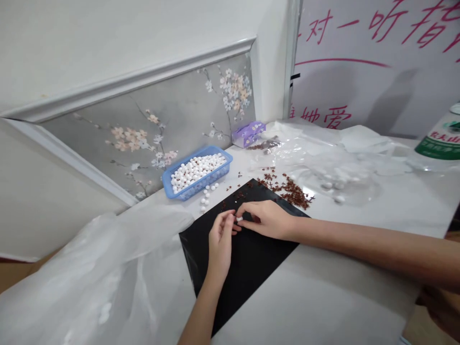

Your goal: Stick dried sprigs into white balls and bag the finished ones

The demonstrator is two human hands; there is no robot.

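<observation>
My left hand [221, 238] and my right hand [268, 219] meet above a black sheet [244, 268] on a white tabletop. Their fingertips come together on a small white bead [239, 219], which is partly hidden by my fingers. Reddish-brown dried bits [289, 191] lie scattered over the sheet's far corner, close to my right hand. A blue plastic basket [196, 184] full of white beads stands beyond my left hand, and several loose beads [205, 195] lie by it.
Crumpled clear plastic [323, 160] with some pale lumps covers the table's far right. A white plastic sheet [89, 278] drapes over the near left edge. A purple packet [248, 133] stands against the blossom-patterned wall panel [151, 129], and a bottle with a green label [440, 143] stands at the right.
</observation>
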